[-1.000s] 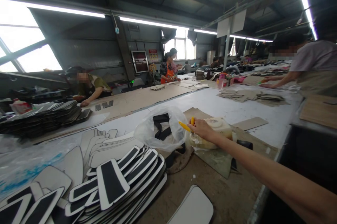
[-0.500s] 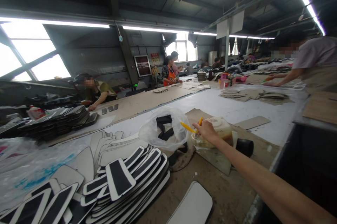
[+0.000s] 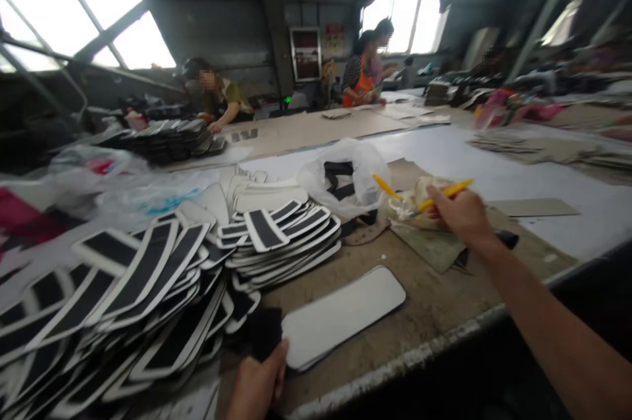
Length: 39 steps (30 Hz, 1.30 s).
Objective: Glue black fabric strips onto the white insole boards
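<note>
My right hand (image 3: 459, 212) grips a yellow-handled tool (image 3: 457, 187), its lower end at a cream-coloured, glue-smeared container (image 3: 402, 208); I cannot make out its tip. A second yellow handle (image 3: 386, 185) leans out of the container's left side. Near the front edge, my left hand (image 3: 261, 374) has its fingers curled, the thumb at the left corner of a pale rounded panel (image 3: 345, 315) lying flat. Beside that thumb is a black piece (image 3: 265, 333); whether the hand also touches it, I cannot tell.
Stacked white-edged panels with black centres (image 3: 143, 268) fill the left. A clear plastic bag (image 3: 368, 160) with black strips stands behind the container. The worktable's worn front edge (image 3: 409, 357) crosses the foreground. Across the table, a person (image 3: 217, 97) leans over their work.
The view has tilted down and swung. My left hand has come into view at the pale panel, which now lies at another angle. My right hand stays by the container, its yellow-handled tool turned.
</note>
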### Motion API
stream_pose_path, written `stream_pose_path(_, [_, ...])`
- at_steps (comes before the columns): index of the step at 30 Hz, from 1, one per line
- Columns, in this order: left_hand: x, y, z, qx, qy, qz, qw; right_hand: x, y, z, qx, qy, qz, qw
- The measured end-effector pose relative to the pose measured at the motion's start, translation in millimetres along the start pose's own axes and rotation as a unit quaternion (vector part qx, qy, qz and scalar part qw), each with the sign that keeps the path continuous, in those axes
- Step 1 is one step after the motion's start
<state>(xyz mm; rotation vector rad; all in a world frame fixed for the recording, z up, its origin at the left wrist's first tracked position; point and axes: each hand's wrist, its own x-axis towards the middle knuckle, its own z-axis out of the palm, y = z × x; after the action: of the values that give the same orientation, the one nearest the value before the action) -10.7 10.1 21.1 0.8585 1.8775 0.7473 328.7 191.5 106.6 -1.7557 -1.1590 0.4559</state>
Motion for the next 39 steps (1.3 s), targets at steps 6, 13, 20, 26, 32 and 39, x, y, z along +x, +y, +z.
stream_pose_path(6, [7, -11, 0.0, -0.088, -0.022, -0.036, 0.995, -109, -2, 16, 0.254, -0.262, 0.052, 0.929])
stream_pose_path(13, [2, -5, -7.0, -0.110, -0.071, -0.022, 0.991, -188, -13, 69, 0.242, -0.421, 0.038, 0.874])
stream_pose_path(20, [5, -10, -11.8, -0.143, -0.118, -0.026, 0.982, -196, -16, 84, 0.164, -0.414, 0.002, 0.895])
stream_pose_path(26, [6, -10, -11.1, -0.145, -0.115, -0.041, 0.982, -189, -22, 77, 0.088, -0.371, -0.030, 0.924])
stream_pose_path(32, [5, -10, -8.9, -0.133, -0.094, -0.048, 0.985, -166, -5, 57, 0.005, -0.306, -0.070, 0.949])
stream_pose_path(39, [4, -9, -7.3, -0.114, -0.085, -0.048, 0.989, -132, 19, 27, -0.137, -0.226, -0.139, 0.954])
